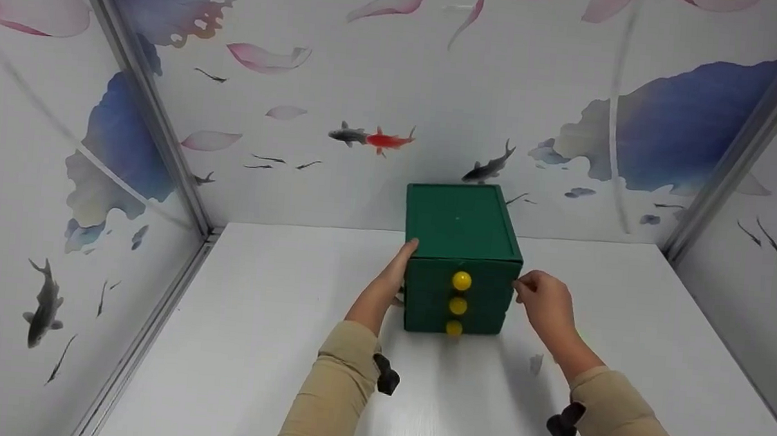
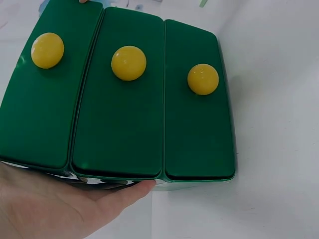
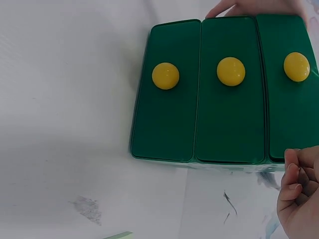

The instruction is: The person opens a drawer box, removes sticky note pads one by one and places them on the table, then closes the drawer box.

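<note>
A green cabinet (image 1: 457, 223) of three stacked drawers stands on the white table, each drawer front bearing a round yellow knob (image 2: 128, 63). My left hand (image 1: 383, 283) rests against its left side, the thumb up by the top edge. Seen from the left wrist, the palm (image 2: 60, 209) lies along that side with one finger extended, the others hidden behind the cabinet. At the opposite side, my right hand (image 1: 548, 303) has curled fingers; in the right wrist view a fingertip (image 3: 291, 155) touches the top drawer's side edge. All three drawers are closed.
The white table (image 1: 267, 347) extends around the cabinet, with a grey smudge (image 3: 87, 209) right of it. Behind stands a white panel printed with fish and petals (image 1: 280, 189); printed side panels with metal frame posts (image 1: 145, 95) flank the table.
</note>
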A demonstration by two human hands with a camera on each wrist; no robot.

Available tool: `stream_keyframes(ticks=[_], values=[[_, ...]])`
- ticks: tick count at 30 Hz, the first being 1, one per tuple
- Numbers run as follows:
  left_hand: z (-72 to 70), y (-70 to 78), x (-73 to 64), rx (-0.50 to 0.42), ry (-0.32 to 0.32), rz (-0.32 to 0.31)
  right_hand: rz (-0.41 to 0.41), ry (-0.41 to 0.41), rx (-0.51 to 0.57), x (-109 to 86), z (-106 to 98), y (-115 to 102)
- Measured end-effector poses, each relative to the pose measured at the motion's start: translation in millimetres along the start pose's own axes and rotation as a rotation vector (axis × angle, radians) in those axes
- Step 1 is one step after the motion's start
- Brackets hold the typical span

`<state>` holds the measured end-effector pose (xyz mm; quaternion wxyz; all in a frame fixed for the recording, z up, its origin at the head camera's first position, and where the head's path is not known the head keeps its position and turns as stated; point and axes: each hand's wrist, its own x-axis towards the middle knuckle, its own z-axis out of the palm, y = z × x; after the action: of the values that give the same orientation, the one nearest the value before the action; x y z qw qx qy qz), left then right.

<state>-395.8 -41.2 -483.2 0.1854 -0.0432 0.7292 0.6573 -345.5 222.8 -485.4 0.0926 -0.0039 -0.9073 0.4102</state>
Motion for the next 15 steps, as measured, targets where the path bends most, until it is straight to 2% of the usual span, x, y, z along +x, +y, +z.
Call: stream_keyframes(ticks=[10,15], values=[[-1.0,1.4,-0.4,-0.013,-0.009,-0.016,-0.004,0.005,-0.006,4.0,-0.3,0.0],[0.0,0.4,0.5,-0.006,-0.010,-0.013,-0.023,0.000,-0.049,3.4,-1.3,-1.3]])
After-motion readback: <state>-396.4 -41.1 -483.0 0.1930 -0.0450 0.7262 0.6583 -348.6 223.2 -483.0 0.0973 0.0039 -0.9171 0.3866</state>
